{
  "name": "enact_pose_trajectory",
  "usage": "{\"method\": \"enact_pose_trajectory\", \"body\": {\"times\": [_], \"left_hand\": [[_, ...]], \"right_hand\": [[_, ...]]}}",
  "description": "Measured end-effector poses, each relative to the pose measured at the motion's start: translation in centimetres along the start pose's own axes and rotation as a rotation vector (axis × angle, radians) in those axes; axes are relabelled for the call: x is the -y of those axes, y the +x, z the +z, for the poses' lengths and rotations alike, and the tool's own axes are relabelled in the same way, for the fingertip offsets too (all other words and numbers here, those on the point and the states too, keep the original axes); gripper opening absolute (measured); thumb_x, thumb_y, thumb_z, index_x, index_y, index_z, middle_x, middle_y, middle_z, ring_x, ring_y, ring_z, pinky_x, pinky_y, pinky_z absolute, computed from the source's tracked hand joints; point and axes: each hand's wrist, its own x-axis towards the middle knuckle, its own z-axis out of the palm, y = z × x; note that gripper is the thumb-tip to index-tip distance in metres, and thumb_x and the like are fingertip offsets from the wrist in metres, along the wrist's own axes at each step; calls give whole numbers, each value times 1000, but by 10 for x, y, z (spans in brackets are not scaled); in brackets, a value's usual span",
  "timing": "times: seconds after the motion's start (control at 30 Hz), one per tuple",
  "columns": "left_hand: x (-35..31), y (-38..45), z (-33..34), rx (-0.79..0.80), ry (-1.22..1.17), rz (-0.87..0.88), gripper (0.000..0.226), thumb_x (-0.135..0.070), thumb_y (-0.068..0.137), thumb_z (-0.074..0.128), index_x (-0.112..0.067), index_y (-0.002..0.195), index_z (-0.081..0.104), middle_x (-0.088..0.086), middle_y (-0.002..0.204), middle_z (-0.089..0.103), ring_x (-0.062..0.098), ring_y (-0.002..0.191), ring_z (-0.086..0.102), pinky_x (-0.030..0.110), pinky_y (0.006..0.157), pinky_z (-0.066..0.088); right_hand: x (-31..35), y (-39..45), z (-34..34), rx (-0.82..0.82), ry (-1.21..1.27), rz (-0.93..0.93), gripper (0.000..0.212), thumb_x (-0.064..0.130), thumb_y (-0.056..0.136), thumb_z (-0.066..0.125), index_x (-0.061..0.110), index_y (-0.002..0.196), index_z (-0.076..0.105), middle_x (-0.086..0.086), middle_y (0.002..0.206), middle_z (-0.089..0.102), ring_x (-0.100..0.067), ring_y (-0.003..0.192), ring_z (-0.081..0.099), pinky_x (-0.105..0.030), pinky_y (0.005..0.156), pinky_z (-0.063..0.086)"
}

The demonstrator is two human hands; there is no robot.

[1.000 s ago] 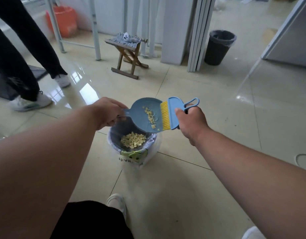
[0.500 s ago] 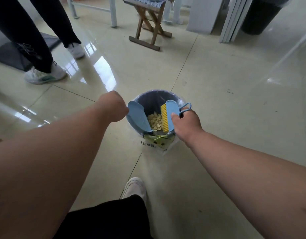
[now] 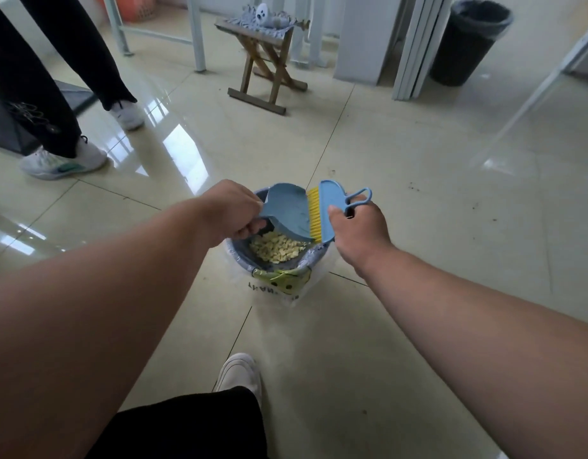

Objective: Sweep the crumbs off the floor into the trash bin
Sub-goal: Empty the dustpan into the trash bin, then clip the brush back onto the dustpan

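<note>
My left hand point(image 3: 231, 208) grips the handle of a small blue dustpan point(image 3: 287, 212), which is tilted over a small trash bin point(image 3: 279, 276) lined with a clear bag. My right hand point(image 3: 359, 226) holds a blue hand brush point(image 3: 329, 210) by its looped handle; its yellow bristles touch the pan's right edge. The pan's visible surface is bare. A heap of pale yellow crumbs point(image 3: 276, 248) lies inside the bin, just below the pan's lip.
Another person's legs and white sneakers point(image 3: 64, 160) stand at the left. A wooden folding stool point(image 3: 266, 58) sits behind the bin, a black bin point(image 3: 468, 41) at the back right beside white panels point(image 3: 415, 44). My own white shoe point(image 3: 239, 372) is near the bin. Dark specks point(image 3: 415, 187) dot the tiles to the right.
The crumbs that lay on the pan a second ago are now in the bin. The pan tipped steeply, then came back up with the brush against its edge.
</note>
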Motion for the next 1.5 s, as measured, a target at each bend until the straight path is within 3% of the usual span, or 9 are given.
{"method": "enact_pose_trajectory", "body": {"times": [0.17,0.37,0.53,0.67,0.8,1.0,1.27,1.4,1.5], "left_hand": [[-59,-27,35,139,-238,35,20,0,102,56,4,109,74,25,99,74,19,65,70,26,64,63],[-127,-64,98,365,-550,168,19,7,100,56,11,113,69,31,96,67,28,68,68,29,61,60],[-162,-104,156,575,-694,196,24,8,101,54,13,119,68,29,102,68,30,81,68,29,71,62],[-177,-134,186,715,-716,237,25,0,103,58,10,122,70,26,110,74,30,92,74,31,84,61],[-172,-144,207,833,-784,237,32,-12,105,60,12,126,67,22,116,73,31,100,72,33,93,60],[-146,-127,233,822,-735,214,49,-29,96,68,7,129,67,23,115,70,23,93,69,26,85,59],[-137,-97,232,787,-584,198,26,-3,104,58,6,125,70,24,110,73,21,81,71,23,72,58],[-132,-88,229,764,-491,186,24,3,103,55,8,122,70,33,112,73,25,82,73,25,71,60],[-128,-85,226,731,-483,156,24,4,103,55,11,122,69,37,117,70,26,84,74,24,69,60]], "right_hand": [[30,4,-77,-92,-38,-253,34,26,101,54,28,134,62,3,116,69,-19,98,66,-24,79,50],[46,3,-185,-217,-261,-394,38,21,102,54,26,140,59,-2,129,61,-13,101,54,-24,84,41],[27,-16,-260,-280,-416,-377,43,18,103,53,34,142,57,-1,129,56,-26,104,61,-37,89,52],[4,-37,-301,-230,-630,-328,51,16,102,47,35,149,48,0,132,52,-28,109,57,-43,85,54],[-18,-45,-311,-120,-949,-397,71,18,99,53,26,164,24,-5,146,46,-30,124,49,-43,92,51],[-45,-41,-296,2,-1110,-365,74,24,104,47,22,166,7,-7,162,26,-32,138,37,-48,104,41],[-43,-31,-263,123,-1220,-417,88,3,94,43,22,166,-3,-10,173,-5,-36,147,21,-54,113,26],[-56,-22,-259,209,-1103,-407,91,6,95,52,30,166,0,-7,174,0,-35,150,23,-52,120,26],[-64,-21,-266,280,-949,-427,77,18,98,57,33,164,20,-4,173,16,-30,154,25,-49,125,25]]}}
